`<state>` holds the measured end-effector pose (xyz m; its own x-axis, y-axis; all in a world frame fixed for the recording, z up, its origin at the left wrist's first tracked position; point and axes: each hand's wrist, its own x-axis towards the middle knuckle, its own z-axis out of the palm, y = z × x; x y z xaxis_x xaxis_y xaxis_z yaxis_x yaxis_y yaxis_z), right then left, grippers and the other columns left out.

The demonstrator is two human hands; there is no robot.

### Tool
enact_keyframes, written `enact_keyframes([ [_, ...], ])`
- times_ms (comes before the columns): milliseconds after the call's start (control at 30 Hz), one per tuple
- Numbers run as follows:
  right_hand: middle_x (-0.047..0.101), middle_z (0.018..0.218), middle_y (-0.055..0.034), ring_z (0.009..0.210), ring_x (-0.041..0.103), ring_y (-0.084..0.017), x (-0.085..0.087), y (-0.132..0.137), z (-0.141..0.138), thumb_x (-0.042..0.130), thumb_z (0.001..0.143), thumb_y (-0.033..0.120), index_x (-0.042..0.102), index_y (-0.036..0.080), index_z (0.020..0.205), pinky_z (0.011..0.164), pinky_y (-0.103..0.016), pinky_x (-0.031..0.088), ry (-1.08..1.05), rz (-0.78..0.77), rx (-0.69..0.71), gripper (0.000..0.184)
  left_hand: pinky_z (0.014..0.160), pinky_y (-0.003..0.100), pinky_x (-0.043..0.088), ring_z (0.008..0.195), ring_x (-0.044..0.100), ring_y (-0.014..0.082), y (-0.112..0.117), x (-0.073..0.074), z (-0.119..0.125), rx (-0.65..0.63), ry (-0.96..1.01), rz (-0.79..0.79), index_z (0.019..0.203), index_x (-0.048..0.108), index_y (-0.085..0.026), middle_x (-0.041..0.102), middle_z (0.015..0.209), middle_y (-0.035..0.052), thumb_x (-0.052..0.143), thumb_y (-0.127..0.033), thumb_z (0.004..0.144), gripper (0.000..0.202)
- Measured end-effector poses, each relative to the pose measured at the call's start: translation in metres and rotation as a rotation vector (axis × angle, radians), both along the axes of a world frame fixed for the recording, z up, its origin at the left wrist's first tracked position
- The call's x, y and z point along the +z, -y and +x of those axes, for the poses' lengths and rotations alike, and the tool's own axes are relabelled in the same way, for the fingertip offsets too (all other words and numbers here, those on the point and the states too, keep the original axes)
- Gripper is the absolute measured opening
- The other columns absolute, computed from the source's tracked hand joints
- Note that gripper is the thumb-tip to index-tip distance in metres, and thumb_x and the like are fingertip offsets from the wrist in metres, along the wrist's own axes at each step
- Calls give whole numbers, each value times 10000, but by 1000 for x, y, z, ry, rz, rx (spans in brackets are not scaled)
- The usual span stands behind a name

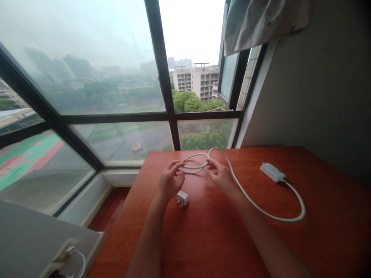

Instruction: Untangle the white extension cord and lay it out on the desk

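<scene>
A white power cable [255, 204] lies on a reddish wooden table [220, 239]. Its far part is folded into a small loop between my hands. My left hand [170, 180] pinches the loop's left end, fingers curled round the cable. My right hand [220, 175] grips the loop's right side. The white plug [182, 198] rests on the table just below my left hand. The cable runs right in a wide curve to a white socket block [272, 172] lying flat on the table.
A large window [116, 96] with dark frames stands right behind the table's far edge. A grey wall [319, 88] closes the right side. At the lower left, a grey surface [34, 239] carries a wall socket [65, 251] with a white cable.
</scene>
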<state>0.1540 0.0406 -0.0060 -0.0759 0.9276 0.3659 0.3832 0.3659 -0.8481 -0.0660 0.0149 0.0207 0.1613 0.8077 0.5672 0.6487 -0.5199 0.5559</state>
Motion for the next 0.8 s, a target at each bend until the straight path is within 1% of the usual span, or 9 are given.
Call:
enact_keyframes([
  [133,640,1137,-114,871,654,-174,8,0,-9,534,771,217,472,201,1224,670,-274,541,-108,24,5,457,650,233,461,694,584,118,-1,1,-6,140,-67,11,1033,634,-217,651,1004,50,513,-283,889,200],
  [233,675,986,-89,759,652,-161,2,12,-22,521,809,254,538,189,1047,620,-258,517,-66,4,-71,247,685,239,455,751,607,140,-1,3,-7,165,-69,36,997,641,-209,668,961,51,507,-299,898,189],
  [333,677,799,-45,658,623,-148,-9,31,-39,532,821,259,604,192,842,598,-247,472,157,-44,75,100,689,231,449,793,613,146,1,4,-5,165,-71,30,1003,638,-210,665,976,54,501,-302,904,193],
  [400,672,747,-28,646,605,-142,-13,43,-48,558,806,240,624,195,760,597,-237,440,284,-39,208,93,680,225,442,776,605,138,2,4,-3,171,-80,19,1010,638,-218,661,986,49,497,-302,906,193],
  [467,666,721,-17,645,588,-135,-10,51,-51,557,816,239,629,195,716,595,-226,409,321,5,225,131,672,221,435,746,595,128,2,4,-3,173,-84,18,1011,637,-222,658,985,44,497,-302,907,192],
  [567,608,615,-4,572,532,-123,8,47,-40,490,881,316,597,183,653,552,-223,361,254,96,5,284,655,218,427,689,572,112,3,5,-2,159,-84,18,1007,635,-218,653,961,39,497,-300,907,189],
  [667,585,597,-8,561,523,-128,35,23,-19,368,941,356,578,176,673,550,-229,364,178,179,-210,385,632,217,424,643,550,101,4,5,0,132,-95,11,996,638,-217,647,943,34,508,-305,898,185],
  [733,634,673,-35,634,570,-145,52,-3,-9,361,947,365,604,169,730,607,-239,402,287,157,-186,380,625,220,425,639,550,101,5,5,3,98,-124,14,983,643,-217,644,938,36,523,-301,887,175],
  [800,670,784,-74,715,602,-164,65,-31,-6,421,933,373,631,158,789,663,-256,431,507,19,-109,333,621,221,424,643,552,104,6,5,5,66,-164,20,959,648,-217,644,931,38,533,-286,877,157],
])
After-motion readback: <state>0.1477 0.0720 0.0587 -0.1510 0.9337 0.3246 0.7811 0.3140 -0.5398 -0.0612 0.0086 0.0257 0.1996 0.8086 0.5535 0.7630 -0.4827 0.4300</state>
